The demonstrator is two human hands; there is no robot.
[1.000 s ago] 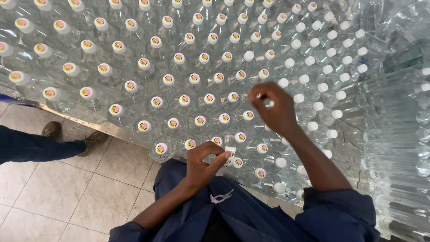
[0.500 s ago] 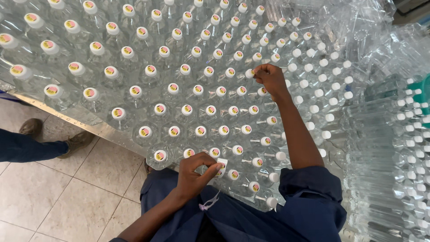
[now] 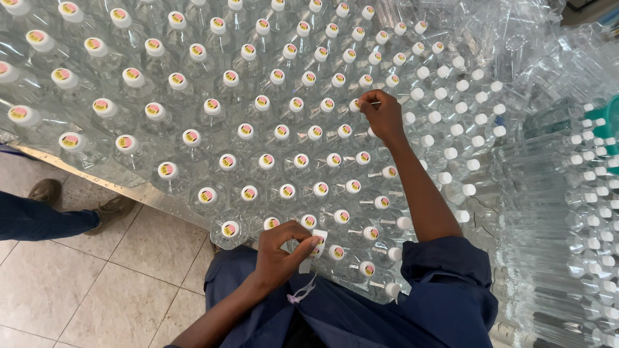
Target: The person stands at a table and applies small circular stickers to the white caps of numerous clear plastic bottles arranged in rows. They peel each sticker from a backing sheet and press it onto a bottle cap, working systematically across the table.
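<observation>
Far left, on the tiled floor (image 3: pixel 97 277) below the counter (image 3: pixel 138 190) edge: a second person's shoe (image 3: pixel 113 207) and blue trouser leg (image 3: pixel 39 219). Counter: a metal-edged surface packed with upright clear bottles (image 3: pixel 193 138), caps upward; those left of the right hand (image 3: pixel 385 116) carry round pink-and-yellow stickers, those right of it have plain white caps (image 3: pixel 461 86). Left hand (image 3: pixel 282 248): at the near counter edge, just below the front row of bottles, thumb and fingers pinched together on a small white sticker strip (image 3: pixel 316 243), which hangs down toward the blue garment (image 3: pixel 361 309). Right hand: arm stretched out over the bottles, well beyond the left hand, fingertips pressed together on the cap (image 3: pixel 355 105) of one bottle at the boundary between stickered and plain caps; whether a sticker sits under the fingertips cannot be told. Far right of the right hand: a heap of clear bottles lying on their sides (image 3: pixel 561 212), white caps showing, with a teal object (image 3: pixel 609 129) at the frame edge.
</observation>
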